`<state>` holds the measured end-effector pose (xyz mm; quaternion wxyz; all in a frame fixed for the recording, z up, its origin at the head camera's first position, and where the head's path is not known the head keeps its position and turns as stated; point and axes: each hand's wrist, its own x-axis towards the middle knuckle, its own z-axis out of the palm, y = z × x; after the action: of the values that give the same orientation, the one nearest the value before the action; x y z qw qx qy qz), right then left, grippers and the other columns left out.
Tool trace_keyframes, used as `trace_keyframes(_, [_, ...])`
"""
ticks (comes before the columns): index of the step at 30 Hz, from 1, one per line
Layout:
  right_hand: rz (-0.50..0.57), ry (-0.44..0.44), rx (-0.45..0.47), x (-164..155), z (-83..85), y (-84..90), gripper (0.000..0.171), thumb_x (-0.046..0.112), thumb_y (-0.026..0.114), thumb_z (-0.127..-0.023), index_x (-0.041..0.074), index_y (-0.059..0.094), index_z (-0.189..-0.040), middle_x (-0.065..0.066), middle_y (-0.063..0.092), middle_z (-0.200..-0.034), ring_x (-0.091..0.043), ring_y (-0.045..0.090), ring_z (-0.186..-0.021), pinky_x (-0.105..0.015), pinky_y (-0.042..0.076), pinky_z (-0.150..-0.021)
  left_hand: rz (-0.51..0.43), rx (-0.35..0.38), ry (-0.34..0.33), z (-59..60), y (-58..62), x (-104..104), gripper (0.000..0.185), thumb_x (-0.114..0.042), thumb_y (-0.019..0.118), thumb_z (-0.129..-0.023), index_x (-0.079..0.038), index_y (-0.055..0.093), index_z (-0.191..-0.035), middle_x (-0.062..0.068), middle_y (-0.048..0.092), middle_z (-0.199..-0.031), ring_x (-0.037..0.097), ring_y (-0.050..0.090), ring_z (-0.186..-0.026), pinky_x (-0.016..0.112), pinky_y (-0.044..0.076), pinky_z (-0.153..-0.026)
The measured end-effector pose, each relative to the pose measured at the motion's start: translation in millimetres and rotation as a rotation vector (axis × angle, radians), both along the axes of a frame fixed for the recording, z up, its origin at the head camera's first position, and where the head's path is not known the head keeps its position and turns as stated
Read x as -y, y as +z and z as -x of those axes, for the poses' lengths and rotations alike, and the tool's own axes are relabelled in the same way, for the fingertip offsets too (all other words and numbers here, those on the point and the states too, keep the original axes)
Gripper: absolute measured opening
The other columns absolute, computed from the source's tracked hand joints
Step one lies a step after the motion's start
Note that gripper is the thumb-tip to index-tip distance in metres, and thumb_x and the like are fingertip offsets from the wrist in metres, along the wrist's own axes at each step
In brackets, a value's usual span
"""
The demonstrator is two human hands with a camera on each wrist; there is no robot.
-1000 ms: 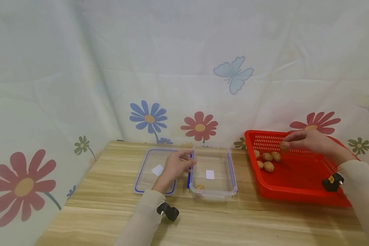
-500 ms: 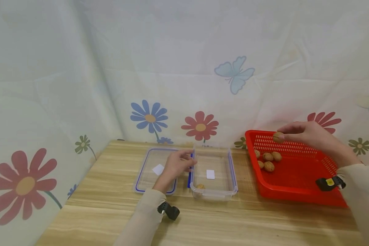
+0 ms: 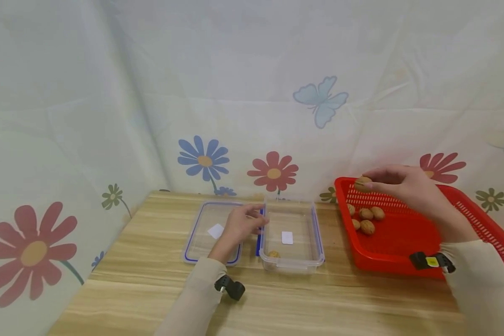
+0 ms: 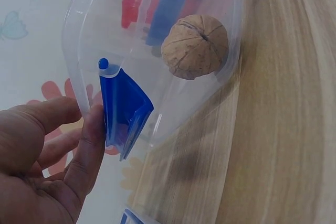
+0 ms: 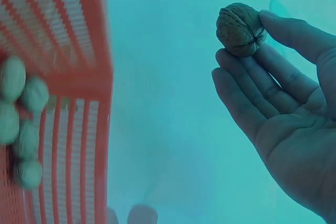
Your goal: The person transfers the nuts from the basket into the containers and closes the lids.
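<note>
- The right hand [image 3: 407, 189] pinches one walnut [image 3: 363, 183] between thumb and fingertips, held in the air above the far left corner of the red basket [image 3: 403, 254]; in the right wrist view that walnut [image 5: 240, 29] sits at the tips of the fingers [image 5: 247, 95], with the thumb on its other side
- Four more walnuts [image 3: 366, 219] lie in a cluster in the far left part of the basket, touching or just beside one another; the basket stands on the right of the wooden bench [image 3: 319, 298]
- One clear container [image 3: 291, 266] stands at the middle of the bench, left of the basket and apart from it; one walnut [image 3: 273, 255] lies in its near left corner, and one white label [image 3: 287, 238] shows at its middle
- The left hand [image 3: 239, 227] rests at the left wall of the container, its fingers curled on the blue clasp [image 4: 123, 106]; the left wrist view shows a fingertip touching that clasp, with the lone walnut [image 4: 195, 46] just behind the clear wall
- One clear lid [image 3: 197, 233] with a blue rim lies flat just left of the container, partly under the left hand, bearing one white label [image 3: 215, 231]
</note>
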<state>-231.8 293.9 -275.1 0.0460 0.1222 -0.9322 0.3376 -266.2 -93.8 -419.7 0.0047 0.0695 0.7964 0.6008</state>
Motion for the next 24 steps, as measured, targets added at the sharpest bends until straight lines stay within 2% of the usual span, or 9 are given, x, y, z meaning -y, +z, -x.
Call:
trace_keyframes(2, [0.023,0.021,-0.023,6.4,-2.3,-1.7,0.052,0.043,0.075,-0.1,0.012,0.069,-0.141,-0.012,0.073,-0.13,-0.028,0.067,-0.114,-0.016,0.057,-0.085,0.005,-0.001,0.001,-0.1,0.4,0.2,0.046,-0.002,0.08,-0.095,0.0,0.067,-0.139,0.017,0.074,-0.106,0.025,0.076,-0.077,0.034,0.068,-0.069])
trace_keyframes(4, [0.047,0.04,-0.029,12.8,-5.1,-3.5,0.049,0.041,0.075,-0.101,0.012,0.069,-0.141,-0.011,0.073,-0.13,-0.026,0.067,-0.112,-0.013,0.056,-0.084,0.004,0.0,0.0,-0.5,0.8,0.4,0.047,-0.002,0.08,-0.095,0.0,0.067,-0.14,0.017,0.074,-0.106,0.025,0.076,-0.077,0.034,0.068,-0.07])
trace_keyframes(10, [0.145,0.067,-0.04,33.0,-13.8,-8.4,0.045,0.039,0.076,-0.101,0.012,0.071,-0.136,-0.009,0.074,-0.127,-0.021,0.068,-0.107,-0.016,0.058,-0.086,-0.001,-0.001,-0.001,-2.2,2.6,0.7,0.046,-0.003,0.08,-0.095,0.0,0.067,-0.139,0.017,0.074,-0.105,0.025,0.076,-0.076,0.035,0.068,-0.07])
trace_keyframes(14, [0.198,0.101,-0.058,45.9,-19.6,-12.5,0.039,0.035,0.078,-0.1,0.011,0.073,-0.13,-0.008,0.075,-0.12,-0.022,0.07,-0.104,-0.019,0.06,-0.088,-0.003,-0.003,-0.004,-2.5,3.2,1.0,0.046,-0.003,0.08,-0.095,0.001,0.068,-0.139,0.017,0.074,-0.105,0.025,0.076,-0.076,0.036,0.068,-0.071])
trace_keyframes(24, [0.225,0.097,-0.03,65.3,-27.6,-24.0,0.042,0.038,0.08,-0.098,0.014,0.074,-0.132,-0.005,0.075,-0.121,-0.026,0.069,-0.105,-0.02,0.06,-0.088,-0.007,-0.007,-0.007,-2.4,2.7,1.0,0.045,-0.001,0.08,-0.094,0.0,0.069,-0.138,0.017,0.074,-0.105,0.024,0.076,-0.076,0.035,0.068,-0.07])
